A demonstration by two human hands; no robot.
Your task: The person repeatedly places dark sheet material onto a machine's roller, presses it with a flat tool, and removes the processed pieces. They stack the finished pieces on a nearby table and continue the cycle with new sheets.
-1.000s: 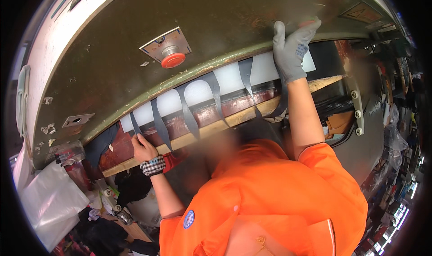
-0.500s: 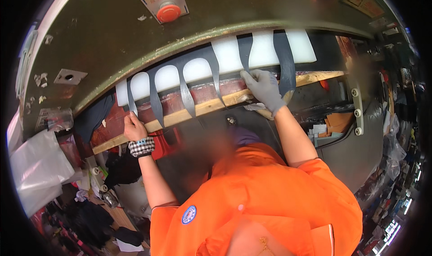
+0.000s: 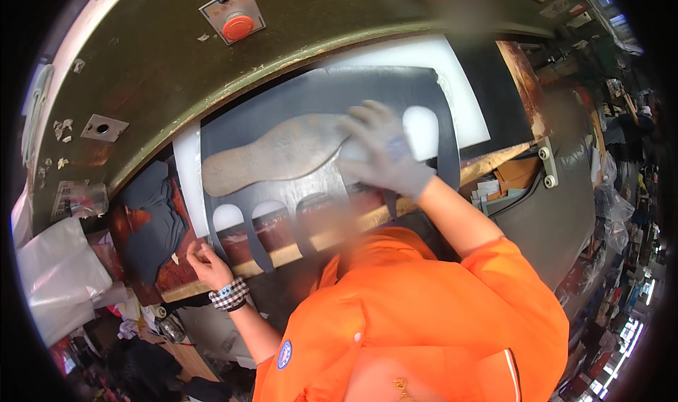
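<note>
A dark grey sheet (image 3: 395, 80) with rounded sole-shaped cut-outs lies on a white board (image 3: 472, 112); narrow strips of it hang over the front edge. On the sheet rests a long, worn grey-brown sole-shaped piece (image 3: 275, 151), its narrow end to the left. My right hand (image 3: 388, 151), in a grey glove, is over the wide right end of this piece. Its fingers are spread and slightly blurred, and they hide that end. My bare left hand (image 3: 210, 266) is by the board's front left corner, fingers loosely bent and apart, with nothing visible in them.
A green machine beam (image 3: 155, 63) with a red push button (image 3: 238, 27) overhangs the board. Dark sheet pieces (image 3: 152, 218) are stacked at the left. A wooden strip (image 3: 332, 239) runs along the front edge. Clear plastic bags (image 3: 60, 268) hang at far left.
The sheet and white board have come out toward me from under the beam, exposing the sole-shaped piece. My right hand has moved from the front edge onto that piece; my left hand has come off a strip.
</note>
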